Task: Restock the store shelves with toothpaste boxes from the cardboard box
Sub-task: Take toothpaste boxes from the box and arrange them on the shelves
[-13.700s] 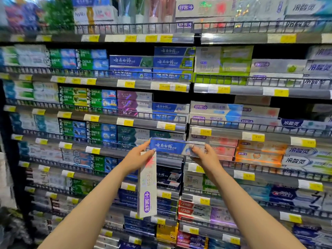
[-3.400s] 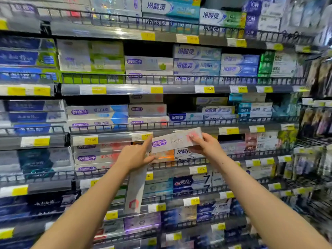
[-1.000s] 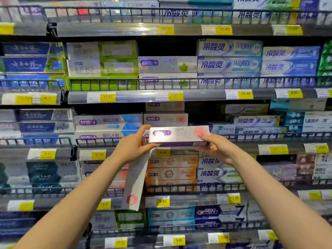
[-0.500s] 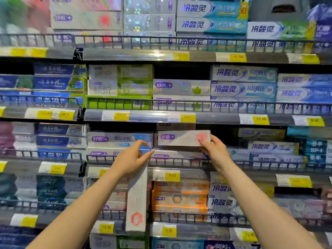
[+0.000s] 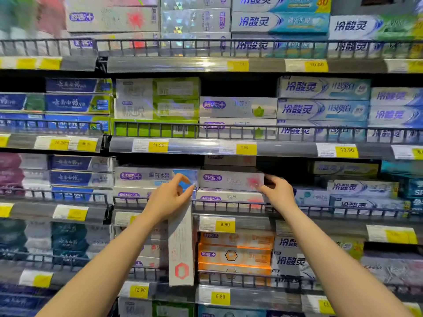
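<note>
Pink-splashed toothpaste box now sits on its stack, right hand still pinching its end, left hand gripping a spare box.

Both arms raised, left hand gripping, right hand fingertips curled

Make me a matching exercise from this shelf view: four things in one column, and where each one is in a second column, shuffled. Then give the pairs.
Things
1. red-splash box
2. hexagon box
3. orange boxes
4. green boxes

Places
A. hanging upright from the left hand
B. one shelf above the hands, left of the leaf boxes
C. on top of a stack, with the right hand at its right end
D. below the 9.90 tag

Pairs: 1-C, 2-A, 3-D, 4-B
</note>
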